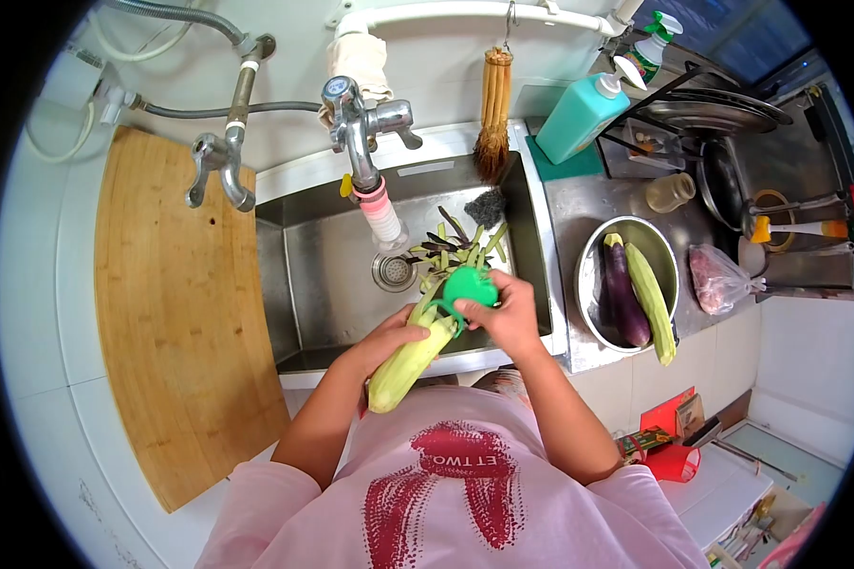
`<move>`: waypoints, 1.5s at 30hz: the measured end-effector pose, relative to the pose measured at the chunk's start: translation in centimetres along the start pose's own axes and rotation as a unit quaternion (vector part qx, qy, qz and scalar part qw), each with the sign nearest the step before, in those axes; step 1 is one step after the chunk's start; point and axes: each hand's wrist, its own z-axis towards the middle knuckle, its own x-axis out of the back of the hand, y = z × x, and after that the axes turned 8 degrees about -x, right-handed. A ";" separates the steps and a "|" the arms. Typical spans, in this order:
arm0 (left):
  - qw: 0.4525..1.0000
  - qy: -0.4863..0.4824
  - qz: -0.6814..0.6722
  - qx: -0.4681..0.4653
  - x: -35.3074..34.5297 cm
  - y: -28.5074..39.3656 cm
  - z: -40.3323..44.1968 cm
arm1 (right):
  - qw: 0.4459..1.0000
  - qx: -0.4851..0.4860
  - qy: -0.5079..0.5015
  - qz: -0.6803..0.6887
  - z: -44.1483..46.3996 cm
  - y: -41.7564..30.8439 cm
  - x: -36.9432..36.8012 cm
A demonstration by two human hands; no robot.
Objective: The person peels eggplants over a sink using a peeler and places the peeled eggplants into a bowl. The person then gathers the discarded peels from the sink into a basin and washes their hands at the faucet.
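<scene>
Over the front edge of the sink (332, 275), my left hand (389, 339) is wrapped round a pale, peeled eggplant (406, 370), tilted with its lower end toward my shirt. My right hand (510, 318) grips a green peeler (470, 286), whose looped end lies against the upper part of the eggplant. Dark and pale green peelings (457, 245) are heaped in the sink behind both hands, beside the drain (393, 272). On the right counter, a metal bowl (588, 284) holds an unpeeled purple eggplant (626, 294) and a peeled one (649, 299).
A faucet (359, 133) hangs over the sink. A wooden board (176, 322) stands at the left. A brush (493, 114) hangs behind the sink, near a dark scouring pad (486, 208). Right: teal bottle (581, 116), glass jar (670, 192), bagged meat (718, 278), pans (721, 180).
</scene>
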 end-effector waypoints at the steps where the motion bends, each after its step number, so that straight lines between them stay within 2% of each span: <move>1: 1.000 -0.012 -0.007 -0.010 -0.1 0.0 0.1 | 0.999 0.022 -0.033 -0.012 -0.2 0.0 -0.4; 3: 1.000 -0.006 0.008 -0.010 -0.5 0.3 -0.1 | 0.999 0.023 -0.037 -0.029 -0.2 0.1 -0.7; 5: 1.000 0.002 0.023 -0.009 -0.7 0.5 -0.3 | 0.999 -0.016 0.004 -0.037 -0.1 0.2 -0.8; 12: 0.994 -0.043 0.088 -0.042 0.0 -0.1 -0.2 | 0.998 -0.053 0.036 0.015 0.8 0.6 0.6; 15: 0.991 -0.053 0.111 -0.042 0.4 0.0 -0.8 | 0.994 -0.085 0.063 -0.013 2.1 2.2 2.0; 17: 0.988 -0.055 0.134 -0.046 0.9 -0.1 -1.3 | 0.994 -0.072 0.085 0.003 3.2 3.5 3.2; 20: 0.991 -0.078 0.098 -0.049 1.5 -0.4 -1.7 | 0.991 -0.062 0.117 -0.017 3.6 3.7 4.1; 22: 0.994 -0.068 -0.087 -0.021 1.2 0.0 -1.8 | 0.991 -0.049 0.122 -0.023 3.3 3.0 3.4; 24: 0.998 -0.049 -0.034 -0.025 1.0 0.2 -1.4 | 0.990 -0.035 0.131 -0.030 2.7 2.0 2.6; 26: 0.999 -0.031 0.018 -0.028 0.8 0.4 -0.9 | 0.986 -0.060 0.062 0.144 1.8 0.6 1.6; 27: 0.997 -0.026 0.064 -0.034 0.6 0.4 -0.7 | 0.971 -0.108 -0.004 0.214 1.3 -0.2 1.4; 29: 0.993 -0.022 0.110 -0.041 0.3 0.4 -0.4 | 0.928 -0.198 -0.125 0.289 0.5 -1.2 0.4; 30: 0.992 -0.015 0.121 -0.033 0.1 0.6 -0.5 | 0.922 -0.210 -0.167 0.278 0.5 -0.4 -0.2; 31: 0.991 -0.007 0.132 -0.025 -0.1 0.7 -0.5 | 0.923 -0.210 -0.166 0.277 0.8 -0.1 0.1; 33: 0.988 -0.013 0.153 -0.029 0.3 0.4 -0.3 | 0.964 -0.199 -0.038 0.174 1.7 0.2 0.7; 34: 0.984 -0.018 0.175 -0.032 0.5 0.3 -0.3 | 0.969 -0.173 -0.013 0.178 2.5 0.8 1.3; 38: 0.972 -0.013 0.227 -0.054 0.3 0.3 -0.4 | 0.954 -0.170 -0.055 0.241 2.3 0.1 2.1; 40: 0.965 0.001 0.254 -0.066 0.3 0.0 -0.1 | 0.909 -0.193 -0.172 0.327 1.6 -0.5 0.9; 41: 0.965 0.002 0.254 -0.065 0.2 0.0 -0.2 | 0.914 -0.193 -0.178 0.309 1.6 0.2 0.3; 43: 0.957 0.004 0.285 -0.054 0.1 0.1 -0.2 | 0.948 -0.134 -0.095 0.271 2.5 1.3 0.3; 45: 0.960 0.001 0.275 -0.058 0.4 -0.1 -0.2 | 0.951 -0.138 -0.073 0.268 3.0 1.4 1.6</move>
